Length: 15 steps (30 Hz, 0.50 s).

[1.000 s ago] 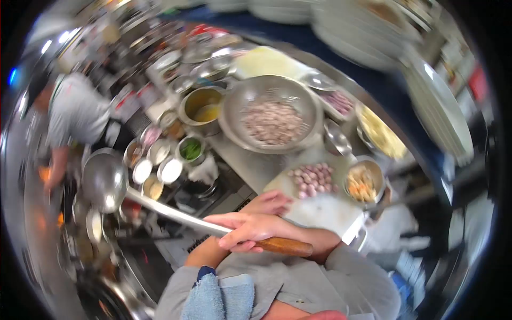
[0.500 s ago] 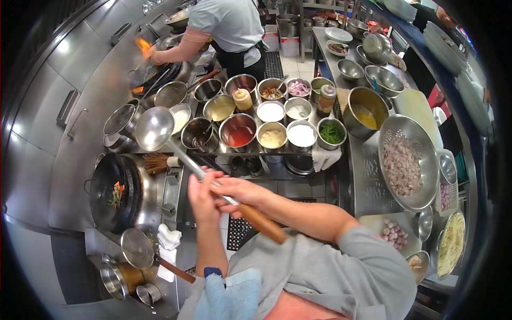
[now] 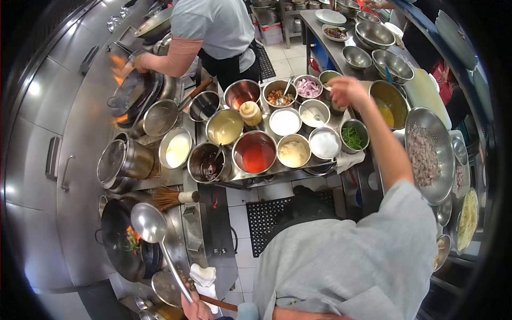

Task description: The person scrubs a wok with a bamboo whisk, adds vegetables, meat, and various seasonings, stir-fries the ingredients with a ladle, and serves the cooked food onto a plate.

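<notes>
My left hand [image 3: 196, 309], low in the view, is closed round the handle of a steel ladle [image 3: 149, 223]. The ladle's bowl hangs at the right side of a black wok [image 3: 116, 240], which holds a few orange and green pieces of food. Stretched out to the far right of the seasoning pots, my right hand [image 3: 349, 92] has its fingers curled round the top of a brown squeeze bottle [image 3: 338, 109]. That hand hides most of the bottle. Near it stand a pot of chopped green herbs [image 3: 352, 137] and a pot of sliced purple onion [image 3: 308, 87].
Several steel pots fill the middle shelf, including one of red sauce [image 3: 256, 157] and a pale squeeze bottle [image 3: 250, 113]. A bamboo brush [image 3: 169, 198] lies beside the wok. A co-worker [image 3: 213, 40] works over flames at the far left. A colander [image 3: 429, 154] of chopped onion sits right.
My right hand has let go of the ladle's handle and moved up right to the brown squeeze bottle. My left hand has lowered the ladle towards the wok. The view has shifted.
</notes>
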Tool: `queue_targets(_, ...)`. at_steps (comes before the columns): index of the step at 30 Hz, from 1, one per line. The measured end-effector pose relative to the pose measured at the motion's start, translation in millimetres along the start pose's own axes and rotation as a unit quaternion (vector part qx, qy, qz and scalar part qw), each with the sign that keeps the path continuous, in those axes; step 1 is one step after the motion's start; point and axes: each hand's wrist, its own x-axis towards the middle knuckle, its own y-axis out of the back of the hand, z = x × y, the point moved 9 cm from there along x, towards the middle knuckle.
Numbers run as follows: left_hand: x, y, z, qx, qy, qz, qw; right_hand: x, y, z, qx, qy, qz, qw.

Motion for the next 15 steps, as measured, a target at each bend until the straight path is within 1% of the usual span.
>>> queue_targets(1, -8.6, -1.6, -4.1, 0.063, 0.03, 0.082, 0.994, 33.4, 41.5, 2.1, -0.036, 0.01, 0.05, 0.998)
queue_targets(2, -8.0, -2.0, -11.9, 0.103, 0.001, 0.018, 0.995, 68.5, 77.6, 0.8, -0.076, 0.023, 0.096, 0.992)
queue_targets(3, -7.9, -9.3, -16.2, 0.113, 0.006, 0.025, 0.993, 95.6, 90.0, 1.1, -0.195, 0.003, 0.088, 0.977)
queue_targets(4, -7.2, -18.0, -17.8, 0.127, 0.009, 0.029, 0.992, 117.1, 100.6, 1.8, -0.308, -0.015, 0.081, 0.948)
queue_targets(5, -6.2, -22.6, -18.3, 0.112, 0.005, 0.037, 0.993, 134.7, 109.5, 8.7, -0.416, -0.033, 0.074, 0.906)
queue_targets(6, -8.0, -32.1, -17.1, -0.017, -0.024, 0.079, 0.996, 147.7, 94.7, 12.3, -0.536, 0.053, 0.01, 0.843)
queue_targets(7, -3.5, -43.4, -16.7, -0.034, -0.044, 0.108, 0.993, 148.2, 81.2, 15.4, -0.597, 0.071, -0.022, 0.799)
queue_targets(8, -0.8, -51.0, -13.0, 0.015, -0.06, 0.141, 0.988, 172.2, 77.0, 44.3, -0.656, 0.111, -0.092, 0.741)
queue_targets(9, 3.8, -63.2, -9.0, 0.091, -0.071, 0.18, 0.977, 180.4, 56.0, 70.6, -0.743, 0.136, -0.204, 0.622)
queue_targets(10, 6.7, -71.1, -7.8, 0.161, -0.074, 0.213, 0.961, 189.9, 53.4, 93.5, -0.747, 0.114, -0.242, 0.609)
queue_targets(11, 11.5, -81.9, -7.8, 0.22, -0.075, 0.243, 0.942, 185.6, 43.7, 90.6, -0.718, 0.131, -0.244, 0.639)
queue_targets(12, 13.4, -90.1, -7.0, 0.28, -0.069, 0.267, 0.92, 189.6, 38.7, 101.4, -0.704, 0.087, -0.274, 0.649)
queue_targets(14, 21.5, -107.4, -8.0, 0.384, -0.048, 0.303, 0.871, 203.0, 38.3, 120.8, -0.694, 0.107, -0.272, 0.658)
queue_targets(15, 23.3, -113.9, -7.0, 0.426, -0.039, 0.316, 0.847, 206.5, 36.6, 129.0, -0.705, 0.095, -0.287, 0.642)
